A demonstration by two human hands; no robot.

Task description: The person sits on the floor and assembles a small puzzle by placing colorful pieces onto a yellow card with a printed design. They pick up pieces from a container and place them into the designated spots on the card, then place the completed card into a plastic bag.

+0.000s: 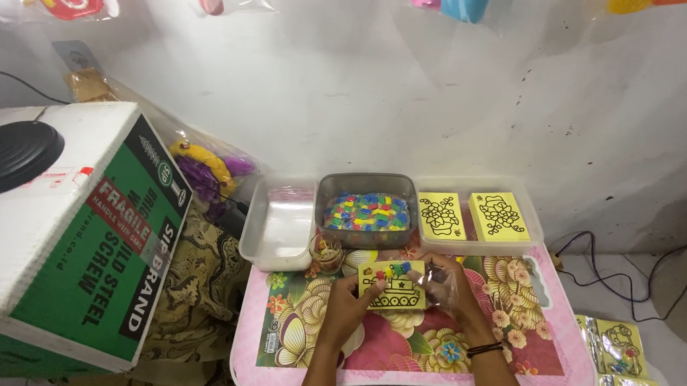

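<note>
The yellow card (394,286) lay lengthwise across the table (528,349), just in front of the tub of coloured pieces (366,212). The left hand (349,302) gripped its left end, the right hand (449,287) its right end, both equally near.

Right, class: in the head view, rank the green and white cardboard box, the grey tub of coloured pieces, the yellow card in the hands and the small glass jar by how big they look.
1. Green and white cardboard box, though it sits nearest the camera.
2. Grey tub of coloured pieces.
3. Yellow card, between left hand and right hand.
4. Small glass jar.
</note>
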